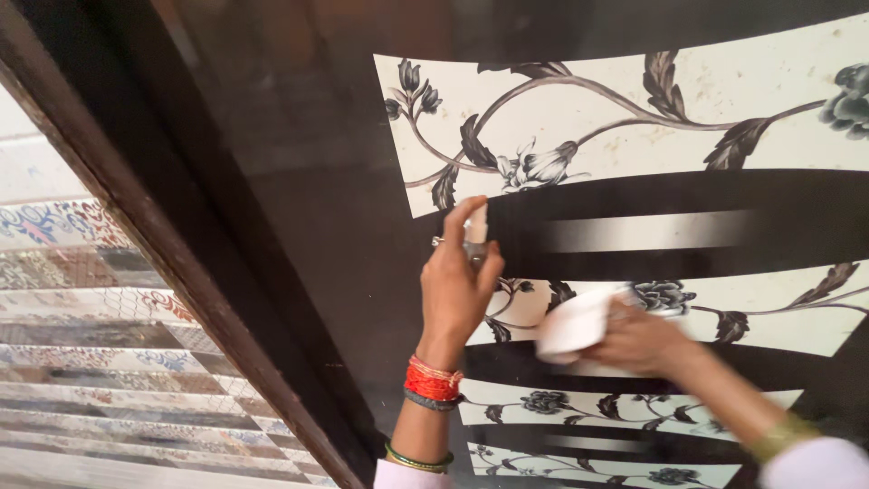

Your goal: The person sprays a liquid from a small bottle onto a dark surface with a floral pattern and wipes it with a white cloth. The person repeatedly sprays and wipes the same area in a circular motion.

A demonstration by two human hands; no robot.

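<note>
- Left hand (457,290) grips a small spray bottle (474,237), forefinger curled over its top.
- Right hand (644,340) clutches a white cloth (576,323) against the glossy black-and-white floral panel (634,118).
- Dark wooden frame (181,263) edges it; patterned tiles (81,335) beyond.

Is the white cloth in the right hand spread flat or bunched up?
Bunched up. The white cloth forms a thick wad gripped by the right hand against the glossy floral panel, though motion blur hides its folds.
</note>
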